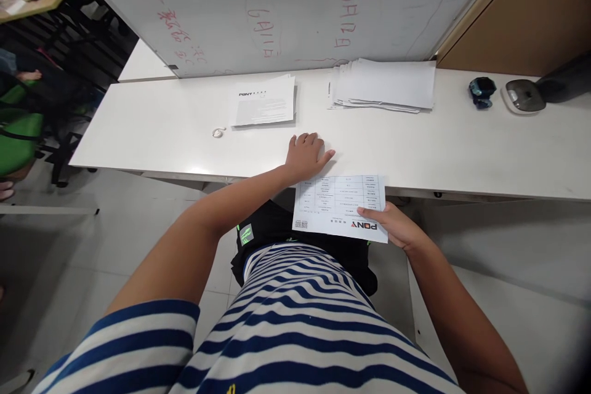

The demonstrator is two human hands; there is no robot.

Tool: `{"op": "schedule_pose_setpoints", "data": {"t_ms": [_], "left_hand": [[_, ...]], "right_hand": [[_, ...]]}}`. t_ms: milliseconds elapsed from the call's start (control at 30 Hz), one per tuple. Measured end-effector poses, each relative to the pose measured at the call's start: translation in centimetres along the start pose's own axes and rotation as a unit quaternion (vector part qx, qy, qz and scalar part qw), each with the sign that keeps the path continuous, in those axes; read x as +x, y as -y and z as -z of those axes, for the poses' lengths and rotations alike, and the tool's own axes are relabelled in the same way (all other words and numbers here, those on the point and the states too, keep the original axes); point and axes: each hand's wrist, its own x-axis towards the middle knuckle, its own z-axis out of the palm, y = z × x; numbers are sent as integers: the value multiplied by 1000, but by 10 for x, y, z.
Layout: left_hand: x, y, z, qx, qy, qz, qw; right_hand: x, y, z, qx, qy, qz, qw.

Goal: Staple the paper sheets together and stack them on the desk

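Note:
My left hand (306, 156) lies on the white table (194, 148) near its front edge, fingers apart and holding nothing. In my right hand (399, 223) is a printed sheet of paper (339, 200) with a PONY logo and a table of text, gripped at its right side with the thumb on top. The sheet is over my lap and its far part reaches the table edge. Beyond my left hand lies a small pile of printed papers (264, 104). Farther right sits a thicker, uneven stack of white sheets (385, 86).
A whiteboard (305, 6) with red writing stands along the table's back. On the right are a dark watch (482, 91), a small round-cornered device (524, 96) and a cardboard box (521, 18). A small white coiled item (218, 132) lies left. Another person's hand (28, 76) shows far left.

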Motion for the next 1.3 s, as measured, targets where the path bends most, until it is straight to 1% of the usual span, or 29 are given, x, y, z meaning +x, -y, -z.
{"op": "schedule_pose_setpoints", "data": {"t_ms": [133,267,367,567,767,933,1033,1100,1167,1233,1300], "left_hand": [[-1,-2,0,17,4,-1,1000],[-1,-5,1,41,0,12,999],[-1,-6,0,42,2,19,999],[1,-6,-1,39,-6,20,999],[0,-8,-1,36,11,32,999],[2,-9,1,72,22,27,997],[3,-9,3,91,29,26,995],[4,-9,3,98,33,23,994],[5,-9,4,102,38,22,994],[5,-9,4,104,43,25,993],[5,-10,4,105,47,30,993]], "right_hand": [[1,0,2,13,11,-7,1000],[0,2,2,17,7,-10,1000],[0,4,2,10,1,-17,1000],[4,1,10,-11,13,-29,999],[9,4,19,-13,54,-82,995],[8,14,20,-42,49,-113,992],[7,17,19,-53,66,-128,988],[7,17,19,-54,69,-144,986],[7,16,19,-64,58,-157,984],[6,13,19,-82,48,-158,983],[4,10,19,-97,51,-149,983]]}}
